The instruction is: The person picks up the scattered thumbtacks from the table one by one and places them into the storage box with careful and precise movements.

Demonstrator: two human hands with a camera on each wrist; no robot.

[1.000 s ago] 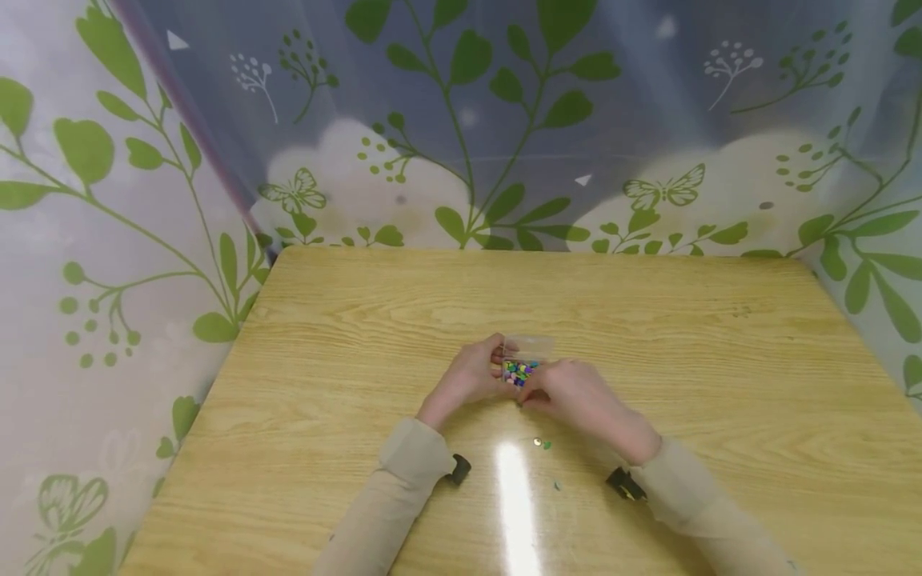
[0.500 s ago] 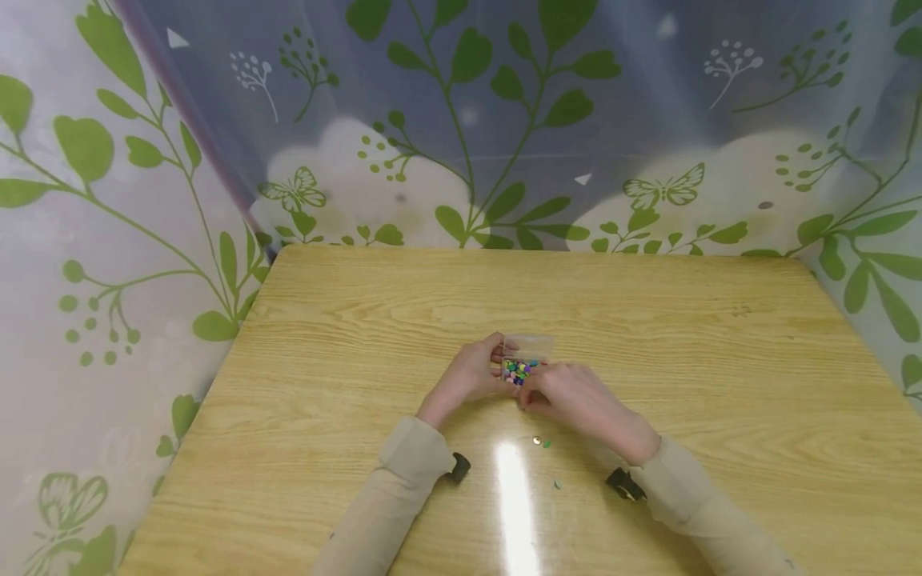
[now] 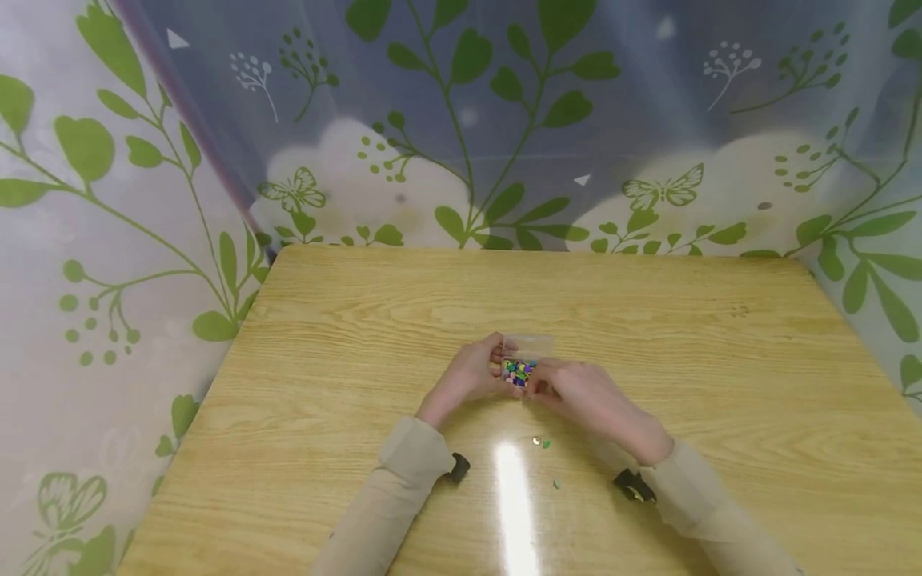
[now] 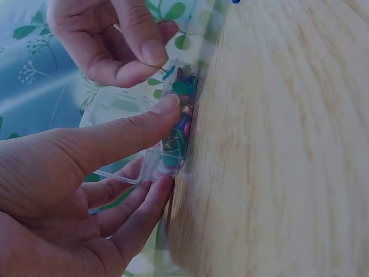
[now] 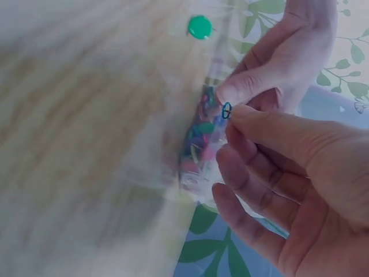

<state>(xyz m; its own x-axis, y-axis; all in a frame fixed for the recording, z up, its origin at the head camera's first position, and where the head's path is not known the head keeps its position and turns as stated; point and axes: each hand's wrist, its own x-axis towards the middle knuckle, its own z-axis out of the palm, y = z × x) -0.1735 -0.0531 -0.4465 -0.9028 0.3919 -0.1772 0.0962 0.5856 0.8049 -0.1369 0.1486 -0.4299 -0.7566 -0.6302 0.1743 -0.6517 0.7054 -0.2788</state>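
Note:
In the head view my left hand [image 3: 471, 372] holds a small clear plastic box [image 4: 172, 144] at the middle of the table, its hinged lid [image 3: 531, 346] standing open on the far side. Inside lie several coloured thumbtacks [image 3: 517, 371]: green, blue, purple, yellow, pink. The left thumb presses the near wall while the fingers support the other side. At the box's right end is my right hand [image 3: 587, 394]. Its thumb and forefinger pinch one teal thumbtack [image 5: 227, 111] by the thin pin, just over the box, with the other fingers loosely curled.
Nearer me on the wood-grain table [image 3: 346, 400] lie a loose silvery thumbtack [image 3: 536, 441], a green thumbtack [image 3: 546, 444] beside it, and another small greenish piece [image 3: 557, 484]. Black wrist devices [image 3: 634, 486] hang by the sleeves. Leaf-patterned curtains [image 3: 519, 160] border the table.
My right hand has shifted slightly to the right, along with its sleeve and wrist device. The left hand and box hold their place; the loose pieces stay put.

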